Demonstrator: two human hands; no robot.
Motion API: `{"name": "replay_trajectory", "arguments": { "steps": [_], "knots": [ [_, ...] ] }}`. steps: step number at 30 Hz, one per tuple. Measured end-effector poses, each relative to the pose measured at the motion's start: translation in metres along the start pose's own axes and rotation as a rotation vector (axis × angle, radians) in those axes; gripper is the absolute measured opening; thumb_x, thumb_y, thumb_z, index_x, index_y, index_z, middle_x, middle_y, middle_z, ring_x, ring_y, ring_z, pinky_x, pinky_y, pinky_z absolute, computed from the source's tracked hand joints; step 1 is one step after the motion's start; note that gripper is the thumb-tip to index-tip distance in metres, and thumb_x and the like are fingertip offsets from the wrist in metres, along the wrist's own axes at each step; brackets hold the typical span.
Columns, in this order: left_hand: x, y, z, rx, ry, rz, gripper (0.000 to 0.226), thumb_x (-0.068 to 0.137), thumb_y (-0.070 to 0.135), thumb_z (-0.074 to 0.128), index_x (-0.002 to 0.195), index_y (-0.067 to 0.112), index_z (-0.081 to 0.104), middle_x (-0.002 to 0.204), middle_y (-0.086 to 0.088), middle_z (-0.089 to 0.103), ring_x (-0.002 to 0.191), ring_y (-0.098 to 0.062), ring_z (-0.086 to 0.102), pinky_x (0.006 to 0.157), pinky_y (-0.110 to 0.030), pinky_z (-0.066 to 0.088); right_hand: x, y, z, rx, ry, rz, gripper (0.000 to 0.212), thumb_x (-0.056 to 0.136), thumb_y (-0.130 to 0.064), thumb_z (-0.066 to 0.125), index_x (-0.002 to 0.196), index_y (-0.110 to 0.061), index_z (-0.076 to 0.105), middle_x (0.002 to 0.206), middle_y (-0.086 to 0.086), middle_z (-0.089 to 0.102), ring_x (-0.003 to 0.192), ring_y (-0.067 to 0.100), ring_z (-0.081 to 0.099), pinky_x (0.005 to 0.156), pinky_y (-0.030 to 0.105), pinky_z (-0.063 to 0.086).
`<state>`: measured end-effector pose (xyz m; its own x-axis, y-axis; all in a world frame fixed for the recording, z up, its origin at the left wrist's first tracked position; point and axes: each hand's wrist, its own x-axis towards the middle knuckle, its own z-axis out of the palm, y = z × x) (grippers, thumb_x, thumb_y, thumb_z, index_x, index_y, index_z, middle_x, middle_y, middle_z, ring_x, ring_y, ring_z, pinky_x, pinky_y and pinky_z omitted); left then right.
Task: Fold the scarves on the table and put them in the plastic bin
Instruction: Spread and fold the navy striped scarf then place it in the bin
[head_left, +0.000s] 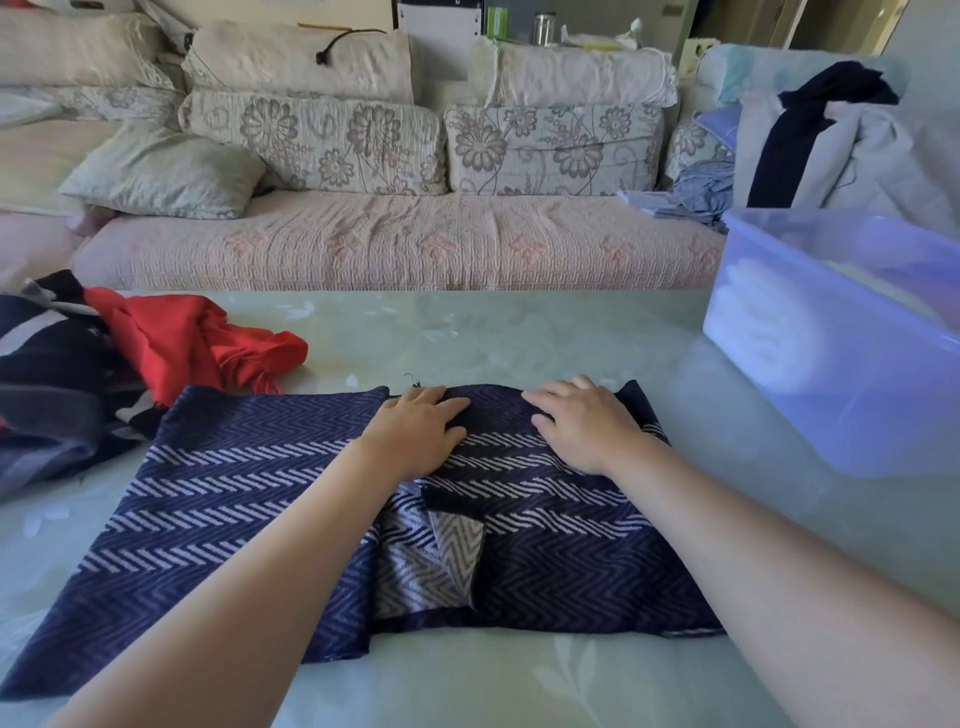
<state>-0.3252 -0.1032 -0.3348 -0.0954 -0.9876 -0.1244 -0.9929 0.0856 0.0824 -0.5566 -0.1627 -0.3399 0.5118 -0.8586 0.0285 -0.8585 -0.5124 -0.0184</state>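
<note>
While a long sofa (405, 244) with floral cushions fills the background at twelve o'clock, the pale green table (519, 332) spreads across the whole near field. On it, from the centre toward six o'clock, lies the navy scarf (234, 493) with white zigzag stripes. It is folded over on itself on the right, so a lighter underside shows near the middle. At two o'clock, on the table's right side, stands the translucent blue plastic bin (841, 374), apart from the scarf, with a white rolled cloth (763, 322) inside. At nine o'clock a heap of dark striped scarves (52, 384) sits crumpled at the table's left edge. A red scarf (182, 343) lies against it toward ten o'clock, just beside the navy scarf's far left corner. The left hand (415, 431) and right hand (587, 426) rest flat near the navy scarf's far edge, fingers straight, pressing the fabric and gripping nothing.
</note>
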Motion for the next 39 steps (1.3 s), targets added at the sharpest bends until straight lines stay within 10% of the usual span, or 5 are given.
{"name": "replay_trajectory", "arguments": {
  "steps": [5,8,20,29,39],
  "knots": [
    [-0.042,0.007,-0.013,-0.020,0.183,0.250,0.054,0.095,0.009,0.045,0.143,0.033,0.044,0.150,0.008,0.041,0.140,-0.018,0.033,0.112,-0.039,0.029,-0.031,-0.013,-0.011,0.022,-0.102,0.043,0.051,0.106,-0.038,0.032,0.156,-0.030,0.027,0.167,0.006,0.008,0.151,0.027,0.017,0.120,0.047,0.019],
    [-0.076,0.024,-0.016,-0.142,0.027,0.362,0.077,0.076,-0.011,0.044,0.137,0.035,0.052,0.140,0.009,0.052,0.131,-0.016,0.045,0.107,-0.035,0.038,-0.049,-0.022,-0.022,0.025,-0.085,-0.001,0.048,0.104,-0.035,0.039,0.152,-0.033,0.037,0.166,0.006,0.014,0.150,0.024,0.015,0.120,0.046,0.018],
    [-0.135,0.020,-0.008,-0.207,0.147,0.344,0.030,0.072,-0.001,0.053,0.090,0.018,0.066,0.092,0.006,0.060,0.086,-0.014,0.055,0.076,-0.024,0.042,-0.132,-0.027,-0.058,0.388,-0.162,0.027,0.017,0.076,-0.025,0.071,0.086,-0.032,0.060,0.093,-0.013,0.057,0.086,0.009,0.056,0.071,0.022,0.039],
    [-0.146,0.016,0.000,-0.187,0.188,0.328,0.006,0.085,0.026,0.071,0.091,0.025,0.068,0.087,0.011,0.061,0.084,-0.012,0.057,0.077,-0.031,0.049,-0.180,0.007,-0.065,0.193,-0.389,0.051,0.047,0.055,-0.044,0.087,0.090,-0.033,0.057,0.100,-0.014,0.057,0.092,0.010,0.058,0.081,0.032,0.053],
    [-0.153,0.019,-0.007,-0.067,0.030,0.333,0.006,0.087,0.035,0.067,0.085,0.030,0.065,0.084,0.015,0.059,0.083,-0.005,0.056,0.078,-0.029,0.048,-0.205,0.035,-0.068,0.145,-0.272,0.062,0.026,0.077,-0.009,0.063,0.091,-0.026,0.077,0.078,-0.020,0.063,0.080,0.003,0.062,0.072,0.016,0.049]
  ]
}}
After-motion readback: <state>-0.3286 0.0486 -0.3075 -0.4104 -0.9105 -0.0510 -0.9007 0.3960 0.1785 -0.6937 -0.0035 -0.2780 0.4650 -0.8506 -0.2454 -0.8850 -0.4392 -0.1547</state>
